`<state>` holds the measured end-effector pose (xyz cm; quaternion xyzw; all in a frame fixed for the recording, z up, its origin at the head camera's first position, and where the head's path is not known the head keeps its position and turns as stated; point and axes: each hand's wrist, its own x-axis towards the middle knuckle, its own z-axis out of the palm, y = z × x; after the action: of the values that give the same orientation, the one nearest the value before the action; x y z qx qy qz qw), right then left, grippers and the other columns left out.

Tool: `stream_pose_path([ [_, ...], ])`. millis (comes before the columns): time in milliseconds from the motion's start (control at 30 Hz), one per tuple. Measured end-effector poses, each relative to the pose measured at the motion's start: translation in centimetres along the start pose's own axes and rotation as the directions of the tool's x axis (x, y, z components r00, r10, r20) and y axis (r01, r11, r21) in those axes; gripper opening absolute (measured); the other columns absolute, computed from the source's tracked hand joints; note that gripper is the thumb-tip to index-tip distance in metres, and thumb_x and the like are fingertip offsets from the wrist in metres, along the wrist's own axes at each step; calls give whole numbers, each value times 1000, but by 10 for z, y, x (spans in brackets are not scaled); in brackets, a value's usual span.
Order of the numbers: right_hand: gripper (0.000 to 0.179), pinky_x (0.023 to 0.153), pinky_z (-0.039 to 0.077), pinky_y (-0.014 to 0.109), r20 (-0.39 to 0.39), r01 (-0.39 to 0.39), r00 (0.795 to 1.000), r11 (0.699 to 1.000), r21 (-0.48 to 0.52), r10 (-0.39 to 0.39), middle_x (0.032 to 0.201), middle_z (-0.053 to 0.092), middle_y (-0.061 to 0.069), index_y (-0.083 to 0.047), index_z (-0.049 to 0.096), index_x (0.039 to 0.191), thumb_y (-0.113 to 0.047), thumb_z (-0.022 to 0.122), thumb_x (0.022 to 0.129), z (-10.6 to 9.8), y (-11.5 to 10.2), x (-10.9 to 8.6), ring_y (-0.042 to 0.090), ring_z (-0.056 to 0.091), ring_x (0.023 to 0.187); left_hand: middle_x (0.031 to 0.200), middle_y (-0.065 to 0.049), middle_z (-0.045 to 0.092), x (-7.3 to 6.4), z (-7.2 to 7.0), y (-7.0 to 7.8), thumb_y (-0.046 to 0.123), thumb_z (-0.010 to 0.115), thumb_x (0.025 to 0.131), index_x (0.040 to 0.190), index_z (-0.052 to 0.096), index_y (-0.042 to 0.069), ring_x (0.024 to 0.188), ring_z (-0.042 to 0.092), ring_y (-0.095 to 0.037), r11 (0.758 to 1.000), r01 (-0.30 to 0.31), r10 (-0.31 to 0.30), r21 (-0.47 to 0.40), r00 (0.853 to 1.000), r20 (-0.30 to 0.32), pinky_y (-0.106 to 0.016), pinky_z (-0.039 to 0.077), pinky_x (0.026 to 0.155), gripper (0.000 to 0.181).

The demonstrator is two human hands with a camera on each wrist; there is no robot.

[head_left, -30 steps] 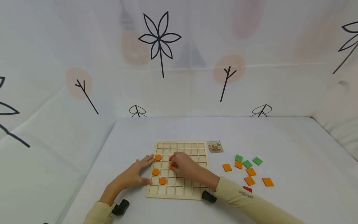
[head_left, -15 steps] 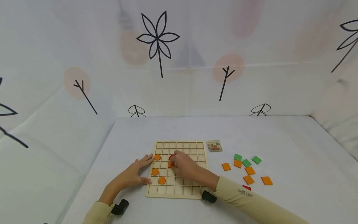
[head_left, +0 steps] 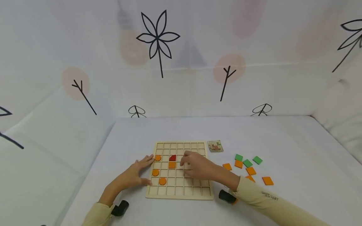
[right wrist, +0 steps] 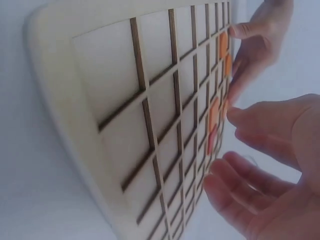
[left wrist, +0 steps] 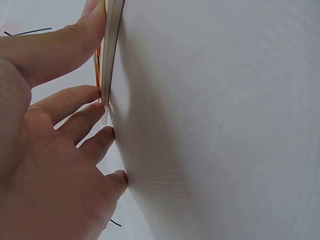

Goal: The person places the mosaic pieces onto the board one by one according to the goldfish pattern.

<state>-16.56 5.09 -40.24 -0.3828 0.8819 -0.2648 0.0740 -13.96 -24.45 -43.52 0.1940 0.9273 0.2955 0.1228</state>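
A wooden grid board [head_left: 195, 190] lies on the white table. Along its left edge rests my left hand [head_left: 133, 175], fingers spread, thumb and fingertips touching the rim; the left wrist view shows the thumb against the board's side [left wrist: 112, 50]. My right hand [head_left: 199, 166] hovers over the middle of the board, its fingers loosely bent and apart with nothing between them. Just left of it, an orange square tile [head_left: 172, 164] sits in a cell, directly below a red quarter-circle tile [head_left: 172, 158]. Several orange round tiles, one at the upper left [head_left: 158, 158], occupy cells near the left edge.
Right of the board lie loose green square tiles [head_left: 257, 160] and several orange square tiles [head_left: 267, 180], some partly hidden by the right arm. A small patterned card [head_left: 215, 146] lies by the board's upper right corner. White printed cloth [head_left: 181, 91] hangs behind the table.
My right hand has let go of the orange square tile and moved right, uncovering it and the red tile in their cells. The left hand stays at the board's edge.
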Motion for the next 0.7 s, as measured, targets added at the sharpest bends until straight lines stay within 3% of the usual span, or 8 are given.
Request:
stream_pose_path([
  [333, 13, 73, 51, 26, 45, 28, 999, 1000, -8, -27, 99, 57, -2, -8, 70, 97, -10, 67, 84, -21, 11, -33, 17, 57, 87, 153, -10, 27, 1, 0, -2, 27, 80, 72, 145, 38, 7, 141, 17, -34, 1000, -5, 5, 1, 1000, -1, -58, 7, 112, 86],
  [700, 14, 75, 53, 26, 62, -79, 995, 996, -41, 81, 98, 56, -7, -12, 70, 96, -14, 71, 83, -29, 18, -71, 13, 55, 85, 153, -11, 27, 0, 2, -3, 26, 81, 72, 145, 38, 5, 141, 17, -36, 1000, -30, 30, 0, 1000, -8, -59, 7, 111, 87],
])
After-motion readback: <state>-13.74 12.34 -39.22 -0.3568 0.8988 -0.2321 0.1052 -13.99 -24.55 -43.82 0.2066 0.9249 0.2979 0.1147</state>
